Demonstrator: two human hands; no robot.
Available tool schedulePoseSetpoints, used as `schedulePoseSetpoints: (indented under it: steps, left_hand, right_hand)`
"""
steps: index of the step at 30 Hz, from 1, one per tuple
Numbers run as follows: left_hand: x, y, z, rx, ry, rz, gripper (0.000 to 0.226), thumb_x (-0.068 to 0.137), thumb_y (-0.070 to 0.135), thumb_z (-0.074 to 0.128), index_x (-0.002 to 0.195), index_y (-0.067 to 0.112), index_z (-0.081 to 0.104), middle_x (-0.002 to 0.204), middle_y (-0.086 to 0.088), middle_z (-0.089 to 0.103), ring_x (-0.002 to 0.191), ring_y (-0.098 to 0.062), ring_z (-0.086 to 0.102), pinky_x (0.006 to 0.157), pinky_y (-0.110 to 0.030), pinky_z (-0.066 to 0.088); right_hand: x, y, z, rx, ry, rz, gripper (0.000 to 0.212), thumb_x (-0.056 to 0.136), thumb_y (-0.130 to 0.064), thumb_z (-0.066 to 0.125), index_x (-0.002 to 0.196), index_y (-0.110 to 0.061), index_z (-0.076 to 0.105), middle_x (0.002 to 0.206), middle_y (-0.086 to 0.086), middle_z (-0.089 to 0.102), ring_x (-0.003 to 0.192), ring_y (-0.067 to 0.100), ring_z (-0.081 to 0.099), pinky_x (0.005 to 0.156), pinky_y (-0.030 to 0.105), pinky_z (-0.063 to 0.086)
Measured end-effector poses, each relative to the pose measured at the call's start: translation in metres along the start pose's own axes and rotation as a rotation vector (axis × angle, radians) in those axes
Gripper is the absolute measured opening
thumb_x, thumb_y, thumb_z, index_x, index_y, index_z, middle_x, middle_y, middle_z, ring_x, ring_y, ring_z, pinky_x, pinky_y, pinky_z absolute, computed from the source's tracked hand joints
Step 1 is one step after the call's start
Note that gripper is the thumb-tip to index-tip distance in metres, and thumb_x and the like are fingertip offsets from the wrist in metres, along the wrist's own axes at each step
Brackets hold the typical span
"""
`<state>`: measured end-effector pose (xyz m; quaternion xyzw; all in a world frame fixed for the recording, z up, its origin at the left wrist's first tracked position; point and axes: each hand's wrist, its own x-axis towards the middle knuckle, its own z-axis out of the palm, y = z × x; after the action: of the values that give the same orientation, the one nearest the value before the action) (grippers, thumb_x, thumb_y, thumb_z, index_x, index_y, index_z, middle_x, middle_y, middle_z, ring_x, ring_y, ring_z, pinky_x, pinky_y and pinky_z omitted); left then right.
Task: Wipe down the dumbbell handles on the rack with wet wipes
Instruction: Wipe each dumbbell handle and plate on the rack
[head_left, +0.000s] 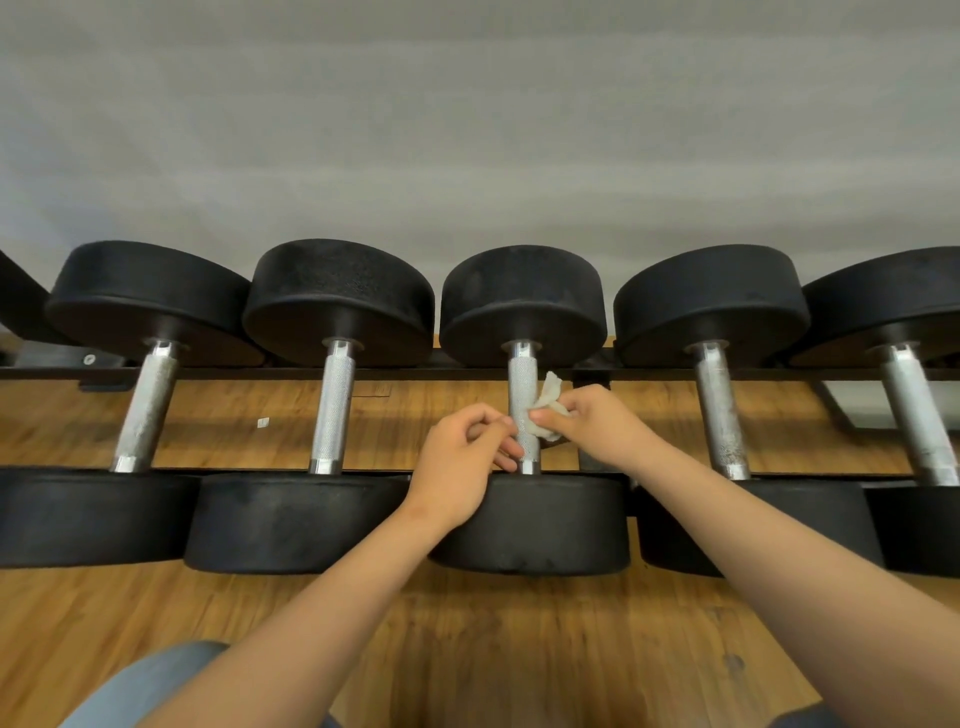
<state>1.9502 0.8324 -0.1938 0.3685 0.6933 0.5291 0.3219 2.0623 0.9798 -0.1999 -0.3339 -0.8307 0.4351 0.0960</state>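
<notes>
Several black dumbbells lie side by side on a low rack (395, 372), silver knurled handles pointing away from me. The middle dumbbell's handle (522, 387) is between my hands. My right hand (597, 423) pinches a crumpled white wet wipe (545, 410) against the right side of that handle. My left hand (465, 457) has its fingers curled at the handle's lower left, fingertips touching the handle; I cannot tell whether it holds the wipe.
Neighbouring handles stand left (332, 405) and right (719, 410) of the middle one, with more beyond (148, 408) (917, 415). A wooden floor (493, 649) lies below, a grey wall (467, 130) behind. A small white scrap (263, 422) lies on the floor.
</notes>
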Motion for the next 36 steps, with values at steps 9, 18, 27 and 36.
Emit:
schedulePoseSetpoints:
  steps: [9, 18, 27, 36]
  left_hand:
    - [0.0, 0.0, 0.0, 0.02, 0.014, 0.011, 0.018, 0.098, 0.015, 0.052, 0.091, 0.008, 0.067, 0.079, -0.003, 0.073, 0.073, -0.014, 0.069, 0.07, -0.022, 0.05]
    - [0.0, -0.002, 0.001, 0.068, 0.054, 0.042, 0.018, 0.098, 0.018, 0.051, 0.088, 0.014, 0.067, 0.08, 0.002, 0.074, 0.082, -0.007, 0.069, 0.089, -0.035, 0.049]
    - [-0.005, 0.0, 0.002, 0.137, 0.126, 0.073, 0.017, 0.099, 0.018, 0.051, 0.09, 0.015, 0.065, 0.081, 0.004, 0.072, 0.083, -0.006, 0.067, 0.086, -0.031, 0.051]
    - [-0.038, 0.008, 0.023, 0.431, 0.161, 0.269, 0.008, 0.099, 0.028, 0.053, 0.103, 0.026, 0.06, 0.097, 0.013, 0.066, 0.086, 0.0, 0.061, 0.067, -0.011, 0.042]
  right_hand:
    - [-0.009, 0.001, -0.004, -0.087, -0.216, 0.063, 0.041, 0.084, -0.039, 0.073, 0.057, -0.014, 0.055, 0.051, -0.005, 0.043, 0.047, 0.007, 0.036, 0.053, 0.024, 0.029]
    - [-0.016, -0.005, -0.005, -0.103, -0.296, 0.137, 0.036, 0.081, -0.039, 0.075, 0.076, -0.004, 0.069, 0.067, 0.004, 0.054, 0.06, 0.012, 0.047, 0.062, 0.026, 0.036]
    - [-0.033, -0.018, -0.007, -0.14, -0.088, 0.051, 0.028, 0.086, -0.027, 0.072, 0.065, -0.013, 0.061, 0.063, -0.003, 0.053, 0.057, 0.007, 0.046, 0.055, 0.022, 0.033]
    - [-0.11, -0.022, -0.015, -0.295, 0.175, -0.132, 0.045, 0.101, -0.016, 0.047, 0.142, -0.029, 0.034, 0.121, 0.002, 0.058, 0.102, 0.017, 0.059, 0.086, 0.029, 0.052]
